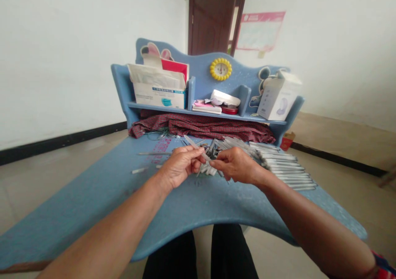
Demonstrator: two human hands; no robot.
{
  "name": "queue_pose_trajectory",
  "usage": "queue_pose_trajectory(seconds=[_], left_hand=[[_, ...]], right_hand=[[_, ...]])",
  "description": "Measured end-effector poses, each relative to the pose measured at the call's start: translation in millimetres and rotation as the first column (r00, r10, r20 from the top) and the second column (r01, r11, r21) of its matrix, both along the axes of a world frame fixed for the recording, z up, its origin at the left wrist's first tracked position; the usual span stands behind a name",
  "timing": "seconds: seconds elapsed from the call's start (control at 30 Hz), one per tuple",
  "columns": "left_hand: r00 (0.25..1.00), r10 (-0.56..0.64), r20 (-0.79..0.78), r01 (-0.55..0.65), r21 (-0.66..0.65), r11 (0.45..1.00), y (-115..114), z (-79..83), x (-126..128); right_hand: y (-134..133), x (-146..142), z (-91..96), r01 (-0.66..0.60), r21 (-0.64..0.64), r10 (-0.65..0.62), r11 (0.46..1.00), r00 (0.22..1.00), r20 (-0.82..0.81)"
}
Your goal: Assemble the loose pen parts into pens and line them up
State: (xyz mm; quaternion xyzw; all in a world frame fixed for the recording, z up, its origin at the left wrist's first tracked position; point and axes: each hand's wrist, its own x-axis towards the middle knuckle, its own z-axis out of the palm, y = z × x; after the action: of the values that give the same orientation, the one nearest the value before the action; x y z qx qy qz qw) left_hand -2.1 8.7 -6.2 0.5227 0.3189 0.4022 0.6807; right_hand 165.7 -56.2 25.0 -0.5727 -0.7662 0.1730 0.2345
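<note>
A translucent whitish pen barrel (192,142) slants between my two hands, over the middle of the desk. My left hand (182,165) pinches it between thumb and fingers. At its lower end, the closed fingers of my right hand (235,163) grip it; that tip is partly hidden. Beneath and behind my hands lies a heap of small whitish pen parts (208,169), too blurred to tell apart. Beyond my right hand are piled more translucent barrels (235,143). A row of pens (287,169) lies side by side to the right. Left of my left hand is a thin rod (153,153).
A small white piece (140,170) lies on the blue desk (102,196). Folded checked cloth (210,126) fills the space under the shelf (173,108). On that shelf stand a mask box (159,93), a white carton (276,97) and a red tin (229,110).
</note>
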Motion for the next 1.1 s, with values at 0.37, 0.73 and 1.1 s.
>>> queue_pose_trajectory(seconds=[0.37, 0.73, 1.1], left_hand=[[0.989, 0.145, 0.016, -0.146, 0.006, 0.989, 7, -0.1, -3], [0.971, 0.24, 0.024, -0.237, -0.085, 0.968, 9, 0.0, -4], [0.947, 0.313, 0.07, -0.302, -0.133, 0.944, 14, -4.8, -5]], right_hand=[[6, 17, -31.3, 0.209, -0.219, -0.086, 0.953, 0.88, 0.467], [-12, 28, -25.1, 0.187, -0.292, -0.124, 0.938, 0.967, 0.224], [-43, 14, -12.5, -0.004, -0.147, 0.027, 0.989, 0.987, 0.156]])
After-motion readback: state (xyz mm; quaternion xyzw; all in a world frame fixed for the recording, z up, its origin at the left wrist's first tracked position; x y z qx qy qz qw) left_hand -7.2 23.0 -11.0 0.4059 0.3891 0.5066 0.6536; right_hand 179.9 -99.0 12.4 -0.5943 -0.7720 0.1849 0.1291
